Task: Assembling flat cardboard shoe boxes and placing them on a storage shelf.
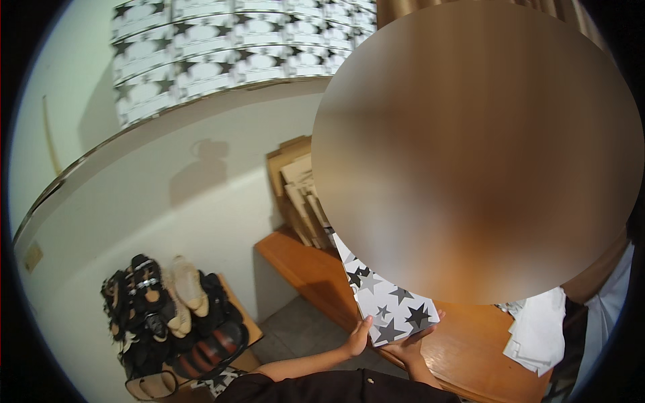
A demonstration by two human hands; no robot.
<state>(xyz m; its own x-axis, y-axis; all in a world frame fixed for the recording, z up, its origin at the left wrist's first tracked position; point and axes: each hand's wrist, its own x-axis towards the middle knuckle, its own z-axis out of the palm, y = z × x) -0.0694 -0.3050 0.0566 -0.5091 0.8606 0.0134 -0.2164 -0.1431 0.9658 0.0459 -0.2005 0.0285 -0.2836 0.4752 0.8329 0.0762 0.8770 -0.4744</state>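
A white box (393, 310) patterned with grey and black stars is held between my hands, tilted over the near edge of a wooden table. My left hand (360, 337) is closed on its left near corner, with the thumb up along the side. From below and the right, my right hand (411, 344) supports the box, its fingertips showing at the right edge. The far part of the box is hidden behind a large blurred area.
Several shoes (191, 289) are heaped on a cardboard box at the left. Star-patterned boxes (201, 50) are stacked on a ledge along the wall. Flattened cardboard (295, 191) leans at the back of the wooden table (463, 349); white paper sheets (537, 332) lie at its right.
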